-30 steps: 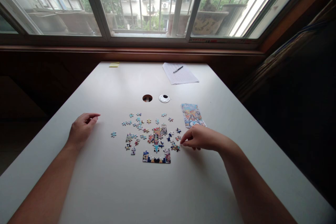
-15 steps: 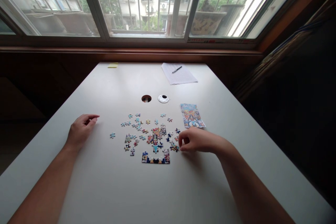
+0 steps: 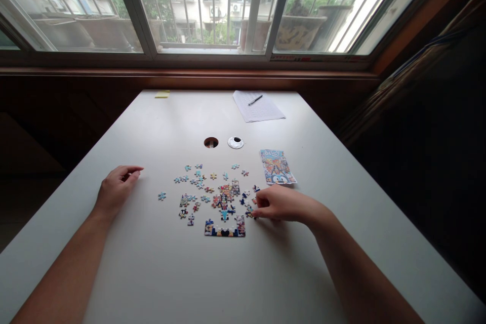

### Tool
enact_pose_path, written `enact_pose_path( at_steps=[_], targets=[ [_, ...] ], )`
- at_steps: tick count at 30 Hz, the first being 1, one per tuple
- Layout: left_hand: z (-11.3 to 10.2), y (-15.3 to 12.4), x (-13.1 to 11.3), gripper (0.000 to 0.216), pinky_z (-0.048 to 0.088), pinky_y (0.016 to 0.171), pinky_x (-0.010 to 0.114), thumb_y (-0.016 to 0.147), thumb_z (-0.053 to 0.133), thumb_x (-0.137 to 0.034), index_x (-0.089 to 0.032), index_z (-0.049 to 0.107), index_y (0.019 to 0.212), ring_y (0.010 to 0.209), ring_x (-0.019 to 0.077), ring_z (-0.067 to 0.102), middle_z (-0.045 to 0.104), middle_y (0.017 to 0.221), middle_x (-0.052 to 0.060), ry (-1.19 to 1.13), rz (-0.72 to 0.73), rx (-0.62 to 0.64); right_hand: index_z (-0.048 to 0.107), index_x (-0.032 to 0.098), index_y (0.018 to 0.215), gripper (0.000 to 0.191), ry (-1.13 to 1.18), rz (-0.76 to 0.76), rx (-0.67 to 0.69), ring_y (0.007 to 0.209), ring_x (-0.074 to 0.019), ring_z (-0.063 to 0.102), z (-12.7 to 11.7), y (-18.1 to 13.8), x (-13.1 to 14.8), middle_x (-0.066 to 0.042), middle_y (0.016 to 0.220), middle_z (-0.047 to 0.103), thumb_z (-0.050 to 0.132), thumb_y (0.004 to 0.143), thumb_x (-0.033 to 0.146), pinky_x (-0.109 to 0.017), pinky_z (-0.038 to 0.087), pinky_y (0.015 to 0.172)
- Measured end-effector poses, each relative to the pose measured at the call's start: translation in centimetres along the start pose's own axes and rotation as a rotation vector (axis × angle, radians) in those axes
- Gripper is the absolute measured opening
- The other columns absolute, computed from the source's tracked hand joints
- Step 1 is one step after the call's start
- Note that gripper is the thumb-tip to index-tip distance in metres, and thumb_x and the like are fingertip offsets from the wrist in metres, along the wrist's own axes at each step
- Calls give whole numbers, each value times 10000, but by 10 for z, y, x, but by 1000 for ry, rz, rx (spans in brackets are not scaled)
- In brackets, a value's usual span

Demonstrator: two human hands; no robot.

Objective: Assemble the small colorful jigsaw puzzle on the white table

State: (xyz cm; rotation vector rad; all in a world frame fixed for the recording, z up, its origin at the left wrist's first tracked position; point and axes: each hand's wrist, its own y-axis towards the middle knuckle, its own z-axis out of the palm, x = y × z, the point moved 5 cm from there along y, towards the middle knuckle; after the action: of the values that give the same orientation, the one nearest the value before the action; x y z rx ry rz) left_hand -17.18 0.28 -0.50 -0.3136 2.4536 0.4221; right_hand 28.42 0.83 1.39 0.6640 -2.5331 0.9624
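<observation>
Several small colourful puzzle pieces (image 3: 207, 187) lie scattered on the white table (image 3: 228, 273). A joined strip of the puzzle's bottom edge (image 3: 225, 228) sits nearest me. My right hand (image 3: 279, 203) rests at the right of the pile, its fingers curled and pinched down on a loose piece (image 3: 251, 214). My left hand (image 3: 116, 188) lies on the table to the left, apart from the pieces, fingers loosely curled with nothing in them.
A colourful reference picture card (image 3: 277, 166) lies just beyond my right hand. Further back are a cable hole (image 3: 211, 142), its round cap (image 3: 236, 142), a sheet of paper with a pen (image 3: 257, 105) and a yellow sticky note (image 3: 162, 94). A window runs behind.
My right hand has slid left toward the pile and its fingertips have closed onto a loose piece. The left hand has stayed where it was.
</observation>
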Motion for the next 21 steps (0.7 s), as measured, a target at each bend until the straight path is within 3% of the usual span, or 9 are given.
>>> enact_pose_path(
  at_steps=[21],
  targets=[
    [1,-1,0,298,483,855,328,861,544,-435,-264,723,1028,944,221,640,713,1095,22,26,5,26,586,210,749,304,48,5,26,580,-154,584,4,3,-3,-9,608,664,659,828,495,-250,343,529]
  ],
)
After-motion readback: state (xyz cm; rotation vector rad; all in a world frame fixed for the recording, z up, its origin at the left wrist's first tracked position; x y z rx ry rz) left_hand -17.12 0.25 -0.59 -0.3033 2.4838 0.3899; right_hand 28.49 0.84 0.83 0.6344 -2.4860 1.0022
